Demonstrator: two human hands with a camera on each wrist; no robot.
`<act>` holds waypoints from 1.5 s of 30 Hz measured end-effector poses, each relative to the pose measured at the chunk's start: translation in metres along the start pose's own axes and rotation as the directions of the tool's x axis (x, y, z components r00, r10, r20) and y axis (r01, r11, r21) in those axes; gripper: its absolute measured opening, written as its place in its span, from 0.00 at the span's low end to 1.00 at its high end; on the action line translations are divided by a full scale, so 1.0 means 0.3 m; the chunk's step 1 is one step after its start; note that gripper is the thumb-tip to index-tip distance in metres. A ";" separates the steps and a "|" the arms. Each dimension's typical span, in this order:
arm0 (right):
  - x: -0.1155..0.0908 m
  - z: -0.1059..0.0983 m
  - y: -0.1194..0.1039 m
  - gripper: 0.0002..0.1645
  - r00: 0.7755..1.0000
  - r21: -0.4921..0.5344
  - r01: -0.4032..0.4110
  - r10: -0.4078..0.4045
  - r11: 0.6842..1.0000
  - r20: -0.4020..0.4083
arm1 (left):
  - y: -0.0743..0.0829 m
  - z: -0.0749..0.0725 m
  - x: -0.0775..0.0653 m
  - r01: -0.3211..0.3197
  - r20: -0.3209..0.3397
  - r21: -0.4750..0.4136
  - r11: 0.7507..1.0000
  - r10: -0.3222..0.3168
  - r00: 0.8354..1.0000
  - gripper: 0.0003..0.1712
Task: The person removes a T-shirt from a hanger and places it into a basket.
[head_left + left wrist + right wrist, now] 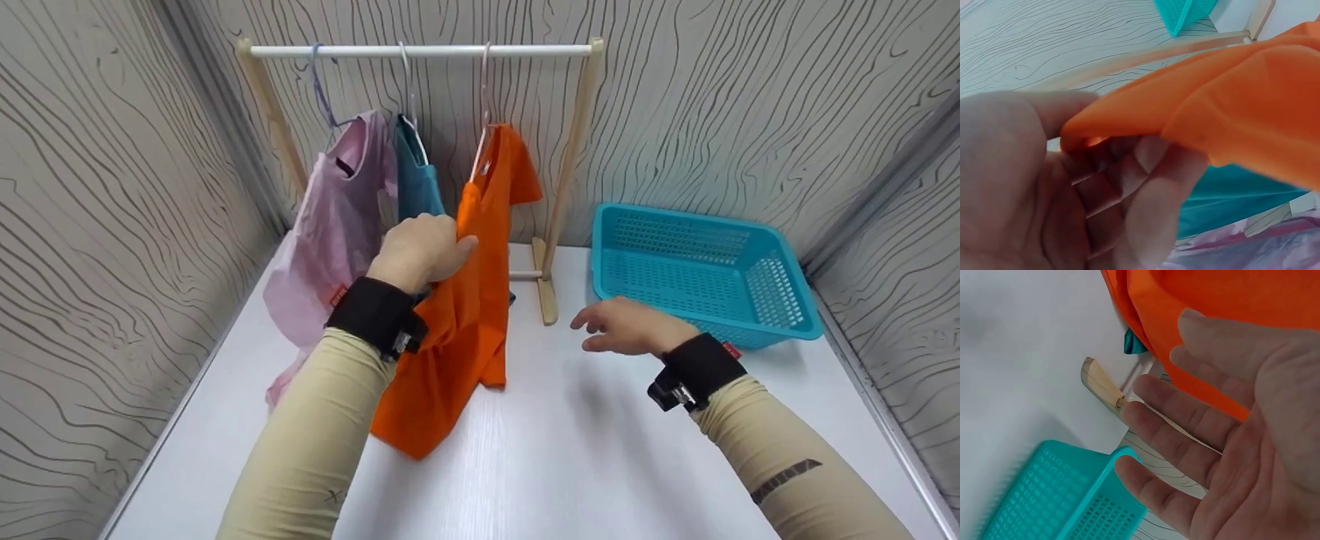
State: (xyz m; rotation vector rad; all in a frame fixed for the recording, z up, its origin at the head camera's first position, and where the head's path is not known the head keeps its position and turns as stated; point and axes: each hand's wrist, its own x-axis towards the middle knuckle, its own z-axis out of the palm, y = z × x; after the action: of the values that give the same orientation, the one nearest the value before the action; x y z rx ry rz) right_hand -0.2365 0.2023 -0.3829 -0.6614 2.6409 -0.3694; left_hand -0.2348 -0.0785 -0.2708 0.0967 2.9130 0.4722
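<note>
An orange T-shirt [491, 247] hangs from a light hanger on the rack's white bar. My left hand [424, 247] grips its near sleeve. In the left wrist view, the orange cloth [1230, 107] passes between the thumb and the curled fingers [1157, 197]. My right hand [634, 326] is in the air in front of the basket, fingers loosely bent and holding nothing. Its spread fingers [1174, 399] overlap the orange cloth in the right wrist view. Left of the orange shirt hang a teal shirt [418, 180], partly hidden, and a pink shirt [337, 217].
The rack has a white bar [450, 51] and wooden posts [577, 142] against the patterned back wall. A turquoise plastic basket [705, 217] stands on the white table [540, 442] at the right. Patterned panels enclose the table at both sides.
</note>
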 end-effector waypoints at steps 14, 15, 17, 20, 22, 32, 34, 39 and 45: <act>0.001 0.022 -0.004 0.21 1.000 0.016 -0.017 0.016 1.000 0.016 | 0.033 0.036 -0.005 -0.077 -0.212 0.147 0.986 0.107 0.971 0.17; 0.001 0.023 -0.003 0.21 1.000 0.015 -0.015 0.015 1.000 0.017 | 0.034 0.038 -0.008 -0.075 -0.221 0.145 0.987 0.107 0.969 0.17; 0.002 0.025 -0.003 0.21 1.000 0.013 -0.009 0.008 1.000 0.018 | 0.037 0.038 -0.015 -0.071 -0.240 0.144 0.987 0.104 0.965 0.17; 0.002 0.026 -0.002 0.21 1.000 0.013 0.004 -0.004 1.000 0.017 | 0.044 0.033 -0.028 -0.064 -0.260 0.129 0.990 0.096 0.961 0.17; 0.002 0.027 -0.003 0.21 1.000 0.015 0.013 -0.013 1.000 0.017 | 0.048 0.026 -0.037 -0.066 -0.275 0.136 0.988 0.101 0.956 0.17; 0.007 0.038 -0.001 0.20 0.999 0.039 0.025 -0.026 0.999 0.022 | 0.058 -0.010 -0.112 -0.055 -0.317 0.175 0.983 0.109 0.942 0.18; 0.008 0.040 0.003 0.20 0.999 0.037 0.023 -0.024 0.999 0.028 | 0.052 -0.012 -0.132 -0.056 -0.302 0.170 0.984 0.106 0.947 0.19; 0.011 0.040 0.010 0.20 0.999 0.040 0.011 -0.012 0.999 0.036 | 0.028 -0.001 -0.180 -0.068 -0.258 0.135 0.988 0.102 0.961 0.22; 0.016 0.050 0.008 0.20 0.999 0.044 0.015 -0.017 0.999 0.047 | 0.014 0.035 -0.237 -0.110 -0.226 0.128 0.986 0.137 0.964 0.22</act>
State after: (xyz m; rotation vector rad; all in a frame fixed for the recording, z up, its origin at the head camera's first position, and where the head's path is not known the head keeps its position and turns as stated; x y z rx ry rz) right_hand -0.2349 0.1996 -0.3986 -0.6689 2.5765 -0.4103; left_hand -0.1629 -0.0780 -0.2668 0.2573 3.1801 0.3560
